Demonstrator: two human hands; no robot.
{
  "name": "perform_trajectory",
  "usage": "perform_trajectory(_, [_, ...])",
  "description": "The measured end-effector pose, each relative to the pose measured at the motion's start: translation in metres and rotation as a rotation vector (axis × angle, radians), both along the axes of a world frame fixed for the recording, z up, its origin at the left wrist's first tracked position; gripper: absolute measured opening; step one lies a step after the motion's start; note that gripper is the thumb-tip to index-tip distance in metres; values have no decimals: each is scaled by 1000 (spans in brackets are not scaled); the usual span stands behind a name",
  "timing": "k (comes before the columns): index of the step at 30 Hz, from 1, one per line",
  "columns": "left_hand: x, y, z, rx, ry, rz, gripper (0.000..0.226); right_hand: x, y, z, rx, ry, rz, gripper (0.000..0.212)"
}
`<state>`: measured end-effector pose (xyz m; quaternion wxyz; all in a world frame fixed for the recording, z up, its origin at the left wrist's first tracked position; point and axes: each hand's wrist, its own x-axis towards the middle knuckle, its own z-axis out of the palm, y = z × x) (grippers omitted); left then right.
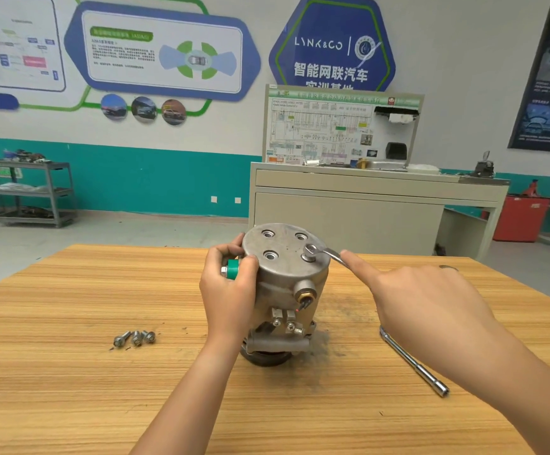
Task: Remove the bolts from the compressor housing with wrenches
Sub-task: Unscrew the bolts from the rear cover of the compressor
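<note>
A grey metal compressor housing (285,277) stands upright on the wooden table (70,372), round end plate facing up. Three bolt holes in the plate are empty; one bolt (307,256) remains at the plate's right side. A flat wrench (324,252) sits with its ring end over that bolt. My right hand (421,300) holds the wrench handle, index finger stretched along it. My left hand (231,287) grips the housing's left side around a green port cap (233,269). Three removed bolts (134,338) lie on the table to the left.
A long socket extension bar (413,361) lies on the table right of the compressor, under my right forearm. Beyond the table stand a beige training bench (365,205) with a wiring panel, a grey shelf cart (34,192) at left, and a red cabinet (520,218) at right.
</note>
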<state>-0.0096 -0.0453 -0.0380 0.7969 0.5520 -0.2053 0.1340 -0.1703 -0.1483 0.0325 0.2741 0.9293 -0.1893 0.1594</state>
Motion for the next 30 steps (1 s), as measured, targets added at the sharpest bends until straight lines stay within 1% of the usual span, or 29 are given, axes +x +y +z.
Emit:
perform_trajectory(2, [-1, 0, 0, -6, -5, 10, 15, 0, 4, 2, -30, 31, 3, 85])
perform_trajectory(8, [-2, -2, 0, -1, -12, 10, 14, -3, 18, -6, -59, 42, 38, 89])
perform_trajectory(12, [5, 6, -2, -6, -13, -24, 13, -1, 12, -12, -112, -30, 14, 80])
perform_trajectory(13, [6, 9, -2, -9, -14, -32, 13, 0, 3, -11, -98, -61, -1, 78])
perform_trajectory(14, [8, 11, -3, -10, -13, -41, 14, 2, -7, -13, -108, -172, 68, 68])
perform_trajectory(16, [12, 16, -3, 8, -11, -59, 15, 12, -32, -21, -138, -391, 216, 40])
perform_trajectory(17, [14, 18, -2, 19, -10, -67, 15, 22, -44, -23, -106, -425, 249, 32])
perform_trajectory(18, [16, 19, -1, 25, -7, -77, 16, 35, -53, -21, -61, -443, 271, 30])
perform_trajectory(21, [22, 22, 1, 35, -2, -96, 18, 81, -65, -3, 53, -363, 251, 41])
perform_trajectory(23, [24, 23, 3, 60, -2, -95, 17, 116, -67, 10, 72, -263, 316, 45])
perform_trajectory(25, [24, 23, 3, 78, 3, -89, 17, 145, -62, 22, 26, -171, 417, 44])
perform_trajectory(27, [23, 22, 3, 81, 13, -82, 16, 157, -57, 32, -93, -89, 487, 44])
perform_trajectory(28, [23, 23, 3, 75, 17, -84, 16, 156, -56, 35, -150, -100, 520, 41])
perform_trajectory(29, [22, 23, 2, 67, 18, -88, 16, 151, -57, 35, -195, -172, 567, 37])
perform_trajectory(30, [22, 24, 2, 61, 18, -91, 16, 143, -59, 32, -212, -286, 616, 29])
